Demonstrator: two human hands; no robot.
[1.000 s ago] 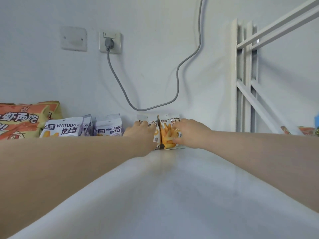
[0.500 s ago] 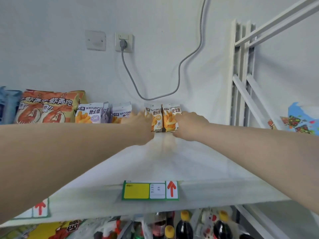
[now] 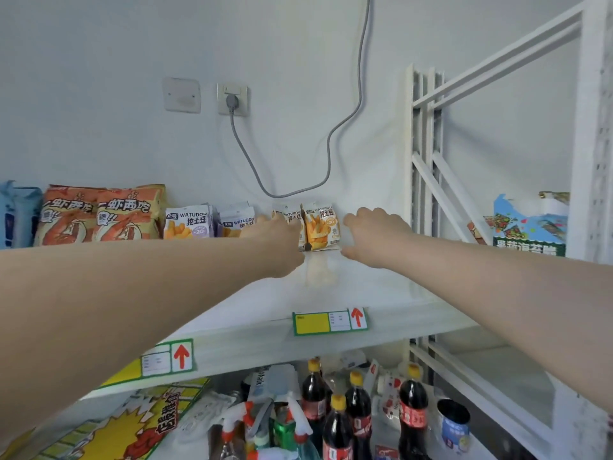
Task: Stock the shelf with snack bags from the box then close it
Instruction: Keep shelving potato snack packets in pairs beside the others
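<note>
White wall backed a white shelf (image 3: pixel 381 287), with a plugged socket (image 3: pixel 232 99) above both hands and a grey cable (image 3: pixel 328 144) looping down behind the stock.

Two small orange WATUDOU fries bags stood upright, side by side and touching, at the back of the shelf between the two hands. The right hand (image 3: pixel 373 234) hung released, with fingers spread and thumb low, just to the right of the right-hand fries bag (image 3: pixel 320 227) with a thin gap between fingertips and pack. The left hand (image 3: pixel 277 235) lay in front of the left-hand fries bag (image 3: pixel 289 214), covering its lower part. Its fingers were hidden behind its own back, so whether it gripped the pack could not be told.

Beyond the left hand, further left along the back of the shelf, stood two purple-and-white WATUDOU bags (image 3: pixel 189 222), then large orange shrimp-chip bags (image 3: pixel 99 215). Below the right hand, a yellow price label (image 3: pixel 330 322) sat on the shelf's front edge, and cola bottles (image 3: pixel 360 413) stood on the level underneath.
</note>
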